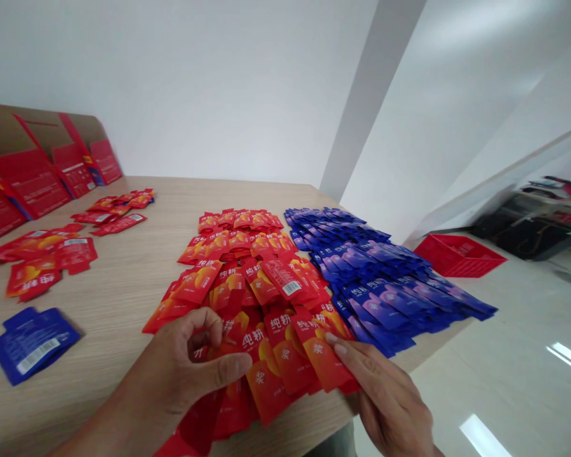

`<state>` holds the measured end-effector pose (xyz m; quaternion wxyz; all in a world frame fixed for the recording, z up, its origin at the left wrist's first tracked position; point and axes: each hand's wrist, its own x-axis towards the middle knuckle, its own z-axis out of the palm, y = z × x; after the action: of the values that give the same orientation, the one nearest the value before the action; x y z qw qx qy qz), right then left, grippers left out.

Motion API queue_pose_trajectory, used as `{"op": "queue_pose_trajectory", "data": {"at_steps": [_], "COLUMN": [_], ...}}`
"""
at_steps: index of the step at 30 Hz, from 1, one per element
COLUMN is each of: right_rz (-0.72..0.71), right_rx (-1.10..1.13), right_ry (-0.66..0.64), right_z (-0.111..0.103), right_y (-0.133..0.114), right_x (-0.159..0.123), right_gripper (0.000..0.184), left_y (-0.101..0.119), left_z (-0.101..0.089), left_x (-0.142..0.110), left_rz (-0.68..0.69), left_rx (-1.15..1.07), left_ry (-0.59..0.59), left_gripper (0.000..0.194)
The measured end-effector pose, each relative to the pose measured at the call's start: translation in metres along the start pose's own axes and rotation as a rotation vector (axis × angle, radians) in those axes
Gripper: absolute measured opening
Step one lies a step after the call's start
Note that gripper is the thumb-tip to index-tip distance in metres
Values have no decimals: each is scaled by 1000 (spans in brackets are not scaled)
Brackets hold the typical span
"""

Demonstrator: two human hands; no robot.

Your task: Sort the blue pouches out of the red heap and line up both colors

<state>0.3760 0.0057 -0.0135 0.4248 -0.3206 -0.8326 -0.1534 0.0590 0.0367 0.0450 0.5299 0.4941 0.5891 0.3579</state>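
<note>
My left hand point(185, 371) is curled around a fanned bunch of red sachets point(266, 374) near the table's front edge, thumb pressed on top of them. My right hand point(385, 397) comes in from the lower right, its fingers pinching the rightmost red sachet point(321, 358) of the fan. Behind them a big spread of red sachets point(247, 266) covers the middle of the wooden table point(137, 273). Rows of blue sachets point(371, 273) lie right beside it.
A blue sachet stack point(31, 343) lies at the near left, with loose red sachets point(42, 260) and another small heap point(118, 212) further back. Flat red cartons point(38, 171) lean at the far left. A red basket point(459, 254) sits on the floor to the right.
</note>
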Motion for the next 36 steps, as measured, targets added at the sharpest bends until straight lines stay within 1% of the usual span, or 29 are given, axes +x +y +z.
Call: {"op": "queue_pose_trajectory", "data": {"at_steps": [3,5,11,14,17,20,24,26,28,30,32,34,36], "right_rz": [-11,-17,-7,1,4,10,34,49,58,64,66,62,68], "right_rx": [-9,0,53,61,75,83,61,48,41,40,41,52,74], "right_ry": [-38,-66,-79,-76,-87,-97,-105,-117,-128,-136,-140,-137,-126], "right_z": [1,2,-1,-1,0,2,5,7,8,7,6,6,9], "right_y": [5,7,6,6,8,9,9,9,9,9,9,11,16], "right_x": [-2,-4,-6,-7,-7,-8,-9,-10,-11,-14,-17,-21,-27], "right_gripper": [54,54,54,53,53,53,53,53,53,54,54,54,53], "left_y": [-10,-15,-25,-29,-28,-26,-26,-28,-30,-30,-28,-22,-11], "left_z": [-4,-4,-6,-9,-11,-12,-13,-14,-17,-19,-20,-21,-28], "left_x": [7,9,12,14,13,10,5,1,-6,-15,-27,-36,-36], "left_rz": [-73,-92,-63,-26,-35,52,252,363,446,488,497,493,497], "left_rx": [19,9,-76,-6,78,238,498,572,625,676,715,726,717], "left_ry": [-37,-39,-60,-94,-157,-129,-1,68,112,106,78,43,-1], "left_gripper": [59,56,51,45,42,36,30,28,27,27,28,27,22]}}
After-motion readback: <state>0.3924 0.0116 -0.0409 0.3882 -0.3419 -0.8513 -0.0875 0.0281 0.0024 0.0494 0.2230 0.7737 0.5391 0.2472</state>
